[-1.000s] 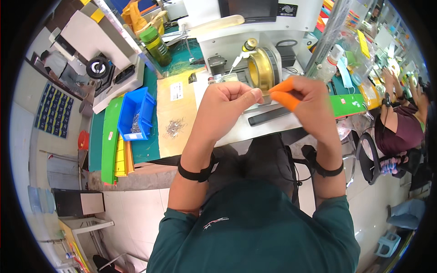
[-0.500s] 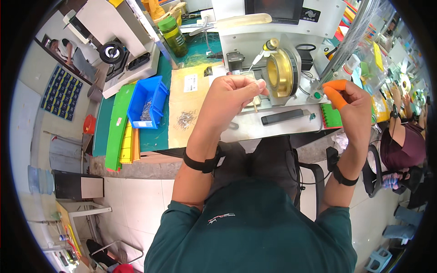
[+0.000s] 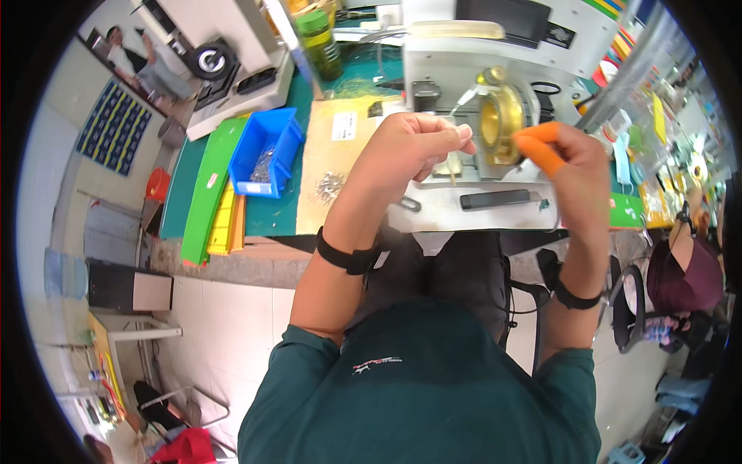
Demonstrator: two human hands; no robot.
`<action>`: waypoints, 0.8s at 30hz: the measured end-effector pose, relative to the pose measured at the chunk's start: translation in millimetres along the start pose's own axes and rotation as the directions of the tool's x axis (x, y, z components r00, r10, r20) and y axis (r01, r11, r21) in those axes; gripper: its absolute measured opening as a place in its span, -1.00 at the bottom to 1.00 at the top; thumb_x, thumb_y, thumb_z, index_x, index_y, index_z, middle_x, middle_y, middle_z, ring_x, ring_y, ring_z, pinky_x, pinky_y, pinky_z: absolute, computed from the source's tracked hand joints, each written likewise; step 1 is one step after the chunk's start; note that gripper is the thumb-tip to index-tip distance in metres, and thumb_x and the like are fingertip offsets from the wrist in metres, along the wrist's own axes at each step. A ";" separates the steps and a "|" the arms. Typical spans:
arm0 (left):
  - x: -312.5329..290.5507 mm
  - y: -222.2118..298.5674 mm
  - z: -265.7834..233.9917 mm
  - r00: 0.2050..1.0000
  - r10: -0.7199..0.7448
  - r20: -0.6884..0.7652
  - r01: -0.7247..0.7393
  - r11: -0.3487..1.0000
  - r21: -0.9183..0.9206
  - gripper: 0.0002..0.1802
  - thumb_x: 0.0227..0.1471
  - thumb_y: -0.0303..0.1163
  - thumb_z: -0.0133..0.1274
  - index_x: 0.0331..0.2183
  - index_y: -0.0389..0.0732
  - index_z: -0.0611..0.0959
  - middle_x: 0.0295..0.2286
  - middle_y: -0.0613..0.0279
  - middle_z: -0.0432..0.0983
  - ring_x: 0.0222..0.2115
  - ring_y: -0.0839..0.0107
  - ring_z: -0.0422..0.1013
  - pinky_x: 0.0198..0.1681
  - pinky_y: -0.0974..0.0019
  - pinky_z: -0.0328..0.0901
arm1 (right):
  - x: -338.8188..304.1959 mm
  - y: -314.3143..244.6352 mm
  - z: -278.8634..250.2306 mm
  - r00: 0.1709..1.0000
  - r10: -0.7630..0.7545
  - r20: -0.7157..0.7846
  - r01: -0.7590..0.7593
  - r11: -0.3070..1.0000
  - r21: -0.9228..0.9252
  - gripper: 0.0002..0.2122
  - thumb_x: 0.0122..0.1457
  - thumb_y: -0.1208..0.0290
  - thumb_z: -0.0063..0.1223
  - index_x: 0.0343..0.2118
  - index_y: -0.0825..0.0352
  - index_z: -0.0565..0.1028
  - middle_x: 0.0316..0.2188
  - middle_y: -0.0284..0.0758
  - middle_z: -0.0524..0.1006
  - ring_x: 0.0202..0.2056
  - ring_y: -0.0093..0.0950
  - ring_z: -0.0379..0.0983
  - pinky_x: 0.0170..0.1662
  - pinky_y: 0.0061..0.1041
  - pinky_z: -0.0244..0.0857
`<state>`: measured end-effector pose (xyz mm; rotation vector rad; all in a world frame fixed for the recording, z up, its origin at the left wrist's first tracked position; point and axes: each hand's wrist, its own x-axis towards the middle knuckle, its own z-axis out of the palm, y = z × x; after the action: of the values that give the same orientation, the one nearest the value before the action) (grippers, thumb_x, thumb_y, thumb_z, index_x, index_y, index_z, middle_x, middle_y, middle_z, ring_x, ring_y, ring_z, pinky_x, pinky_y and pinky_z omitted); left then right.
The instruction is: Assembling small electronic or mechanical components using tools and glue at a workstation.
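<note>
My left hand (image 3: 421, 147) is in front of a white bench machine (image 3: 440, 54), with thumb and forefinger pinched together. Whatever lies in the pinch is too fine to make out. To its right hovers my right hand (image 3: 576, 174), slightly blurred, with orange finger covers (image 3: 541, 147) on thumb and forefinger. Those two fingertips also meet, and anything between them is too small to tell. Behind the hands stands a gold-coloured wheel (image 3: 495, 124) mounted on the machine. A dark-handled tool (image 3: 495, 200) lies on the white ledge below the hands.
Left of the hands, a heap of small metal pieces (image 3: 329, 186) lies on a cardboard sheet (image 3: 328, 155). A blue bin (image 3: 290, 158) holds more such pieces, beside green strips (image 3: 209, 185). A green-lidded jar (image 3: 318, 46) stands behind. Another person (image 3: 684, 271) sits at far right.
My right hand has moved left, closer to my left hand and in front of the wheel's right side. The whole view has shifted slightly; my left hand keeps its pinch.
</note>
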<state>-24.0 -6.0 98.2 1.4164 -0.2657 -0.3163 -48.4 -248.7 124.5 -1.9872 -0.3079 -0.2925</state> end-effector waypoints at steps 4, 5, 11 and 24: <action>-0.4 -4.7 -25.1 0.998 -0.049 0.034 0.052 0.994 -0.098 -0.70 0.27 -0.23 0.18 -0.30 -0.31 0.71 -0.70 0.59 0.14 -0.70 0.72 -0.05 -0.63 0.49 -0.15 | -0.3 9.5 -32.9 0.993 0.052 -0.109 -0.045 0.997 0.064 -0.89 0.20 0.53 0.30 -0.24 0.42 0.69 -0.48 -0.57 0.55 -0.49 -0.80 0.25 -0.43 -0.70 0.04; -1.5 -4.4 -28.3 0.999 -0.046 0.020 0.047 0.994 -0.100 -0.70 0.27 -0.23 0.18 -0.30 -0.31 0.71 -0.70 0.59 0.14 -0.70 0.72 -0.05 -0.63 0.49 -0.15 | -1.3 10.4 -38.2 0.994 0.045 -0.096 -0.039 0.997 0.067 -0.89 0.20 0.53 0.30 -0.24 0.42 0.69 -0.48 -0.57 0.55 -0.49 -0.80 0.25 -0.43 -0.70 0.04; -2.4 -4.1 -34.1 0.998 -0.057 0.003 0.057 0.983 -0.177 -0.68 0.28 -0.21 0.17 -0.27 -0.33 0.71 -0.71 0.60 0.10 -0.70 0.71 -0.08 -0.63 0.48 -0.17 | -8.1 15.4 -52.5 0.974 0.107 -0.200 -0.099 0.994 0.050 -0.87 0.22 0.55 0.27 -0.19 0.42 0.69 -0.44 -0.56 0.57 -0.46 -0.80 0.26 -0.39 -0.73 0.01; -13.6 5.8 18.3 0.994 0.106 -0.030 -0.093 0.953 0.287 -0.79 0.15 -0.37 0.31 -0.34 -0.36 0.79 -0.49 0.33 0.66 -0.50 0.69 0.42 -0.37 0.55 0.31 | -23.9 -25.0 23.7 0.988 0.059 0.140 -0.049 0.996 -0.078 -0.73 0.13 0.55 0.35 -0.08 0.42 0.64 -0.29 -0.32 0.67 -0.26 -0.59 0.57 -0.17 -0.58 0.40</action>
<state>-43.0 -17.1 106.6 1.6867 -0.3549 -0.1666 -77.8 -218.9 127.7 -2.0911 -0.3374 -0.1297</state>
